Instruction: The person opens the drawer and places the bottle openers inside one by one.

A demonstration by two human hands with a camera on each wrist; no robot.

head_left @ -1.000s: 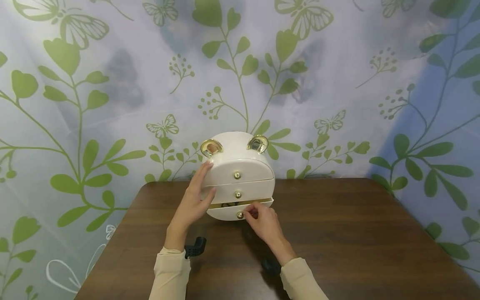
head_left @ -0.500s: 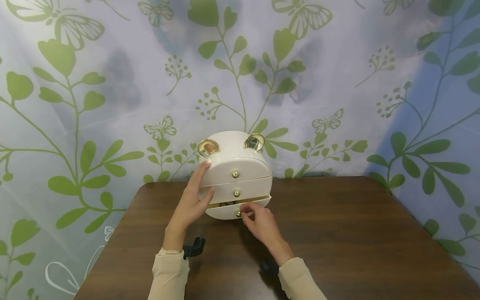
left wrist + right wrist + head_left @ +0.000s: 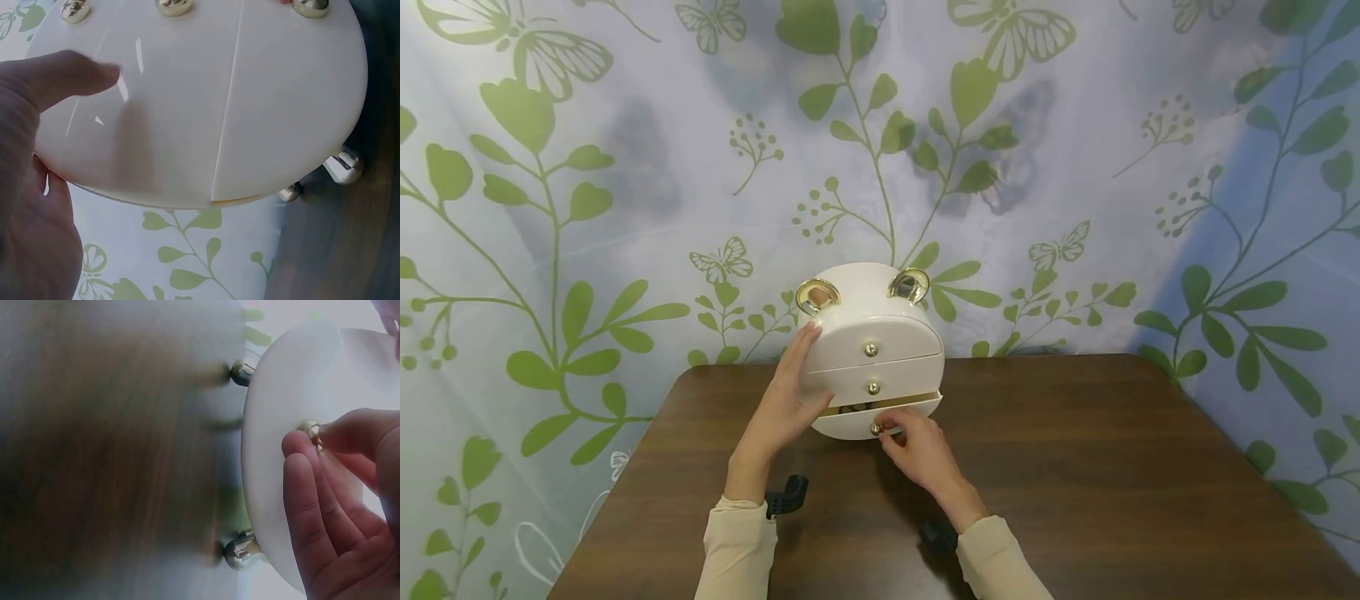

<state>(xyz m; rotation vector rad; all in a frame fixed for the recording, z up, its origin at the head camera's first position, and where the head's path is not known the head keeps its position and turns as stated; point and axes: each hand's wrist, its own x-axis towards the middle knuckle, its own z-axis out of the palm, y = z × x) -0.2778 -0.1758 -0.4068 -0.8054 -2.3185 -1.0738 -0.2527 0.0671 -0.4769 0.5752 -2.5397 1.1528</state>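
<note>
A white rounded drawer box [image 3: 868,300] with gold ears stands at the table's far side in the head view. Its bottom drawer [image 3: 842,427] is pulled out a little, and dark contents show in the gap. My right hand [image 3: 921,450] pinches that drawer's gold knob [image 3: 309,429] between thumb and fingers, seen closely in the right wrist view. At the box's left side rests my left hand [image 3: 775,412], with its fingers extended along the edge. In the left wrist view, the left thumb [image 3: 81,76] reaches over the white front; whether it touches is unclear.
The brown wooden table [image 3: 1112,467] extends to both sides of the box. Behind it hangs a leaf-and-butterfly patterned cloth [image 3: 700,167]. Gold feet [image 3: 242,550] support the box. Black wrist mounts [image 3: 787,496] sit below the hands.
The right fingers have shifted slightly left over the knob. The head view has moved a little. The drawer gap and the left hand look about the same.
</note>
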